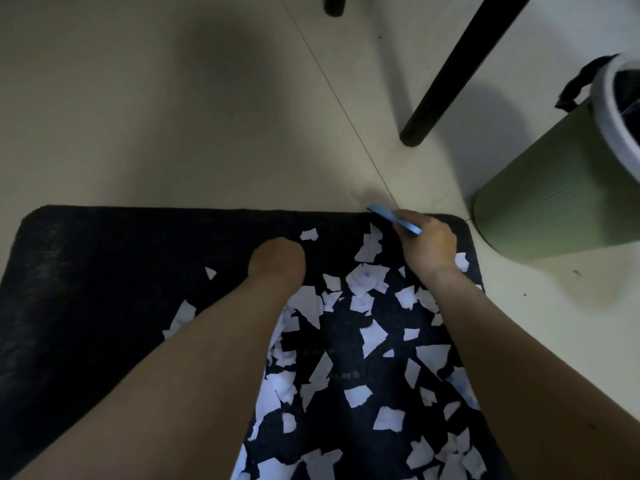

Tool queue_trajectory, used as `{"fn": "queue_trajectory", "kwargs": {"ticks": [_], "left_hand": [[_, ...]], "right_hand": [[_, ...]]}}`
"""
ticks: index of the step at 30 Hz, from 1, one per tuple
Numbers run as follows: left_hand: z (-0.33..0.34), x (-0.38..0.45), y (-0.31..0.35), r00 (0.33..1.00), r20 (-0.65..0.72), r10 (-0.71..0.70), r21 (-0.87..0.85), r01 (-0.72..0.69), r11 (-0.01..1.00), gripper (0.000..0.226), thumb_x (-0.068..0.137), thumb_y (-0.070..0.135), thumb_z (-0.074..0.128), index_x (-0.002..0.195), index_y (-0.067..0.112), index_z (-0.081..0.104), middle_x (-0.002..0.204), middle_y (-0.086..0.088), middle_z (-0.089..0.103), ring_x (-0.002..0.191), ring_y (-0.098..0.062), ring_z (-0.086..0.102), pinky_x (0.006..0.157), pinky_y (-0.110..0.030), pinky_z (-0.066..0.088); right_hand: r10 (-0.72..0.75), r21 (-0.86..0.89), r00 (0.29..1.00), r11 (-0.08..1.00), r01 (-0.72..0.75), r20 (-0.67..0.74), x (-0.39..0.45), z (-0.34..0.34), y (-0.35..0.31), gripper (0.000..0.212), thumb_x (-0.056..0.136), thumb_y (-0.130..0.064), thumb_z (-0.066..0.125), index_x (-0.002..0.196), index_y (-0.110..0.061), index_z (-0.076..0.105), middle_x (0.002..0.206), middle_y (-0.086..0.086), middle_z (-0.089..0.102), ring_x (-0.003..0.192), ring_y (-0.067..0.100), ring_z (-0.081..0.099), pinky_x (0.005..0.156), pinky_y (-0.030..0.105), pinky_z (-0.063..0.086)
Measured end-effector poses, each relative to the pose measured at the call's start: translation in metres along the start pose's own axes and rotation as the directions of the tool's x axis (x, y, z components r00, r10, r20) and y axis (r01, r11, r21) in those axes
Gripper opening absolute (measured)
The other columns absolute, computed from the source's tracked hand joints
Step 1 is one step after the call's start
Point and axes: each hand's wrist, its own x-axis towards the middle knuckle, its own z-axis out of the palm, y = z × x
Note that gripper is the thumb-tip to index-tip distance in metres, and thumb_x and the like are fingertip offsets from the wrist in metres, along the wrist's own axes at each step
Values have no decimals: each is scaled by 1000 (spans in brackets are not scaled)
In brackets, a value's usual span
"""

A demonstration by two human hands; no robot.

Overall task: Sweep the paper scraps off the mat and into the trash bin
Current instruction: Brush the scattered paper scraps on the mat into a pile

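1. The mat fills the lower half of the frame, dark, soft and floppy by the look of it; I judge it too limp to lift loaded without spilling.
2. The trash bin stands at the right edge, just beside the mat's upper right corner.
3. The paper scraps lie scattered lower centre, between my forearms; light, flimsy, likely to flutter, so I sweep, not pinch.
4. My right hand grips a blue tool near that corner; my left hand rests fisted on the mat, holding nothing I can see.
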Motion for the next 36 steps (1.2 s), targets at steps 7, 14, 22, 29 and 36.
{"fn": "queue_trajectory", "kwargs": {"ticks": [7,14,22,29,36], "left_hand": [[9,4,19,996,85,9,48,-13,999,37,97,2,42,62,13,48,76,-6,53,66,-16,48,91,-31,48],[5,6,13,992,121,45,108,-58,992,27,96,1,41,80,7,62,82,-3,55,60,-13,38,96,-32,47],[3,16,-1,974,213,78,244,-131,961,35,94,7,46,127,7,59,123,-11,61,101,-20,58,93,-31,48],[-2,17,-12,952,251,176,335,-256,907,63,95,11,50,152,22,25,156,-6,30,139,-23,37,114,-33,34],[5,21,-27,960,152,234,154,-257,954,48,96,2,49,143,8,43,145,-11,46,122,-14,48,102,-22,37]], "right_hand": [[-57,39,968,998,49,245,-25,9,3,21,92,-27,58,109,-35,67,98,-4,71,89,17,64,69,28,45],[35,122,999,992,-39,39,-19,-16,-1,21,92,-27,58,109,-30,69,96,1,71,90,22,65,71,27,43],[20,14,968,1000,-25,251,-63,26,-15,25,96,-27,50,116,-36,63,85,-6,66,68,12,58,50,18,33],[9,259,963,963,-81,269,-94,10,-33,22,95,-26,54,112,-31,65,85,-5,68,60,10,58,49,23,44],[35,-60,990,998,-27,135,-75,23,-38,29,95,-22,53,121,-30,61,96,0,71,77,17,63,61,23,46]]}}
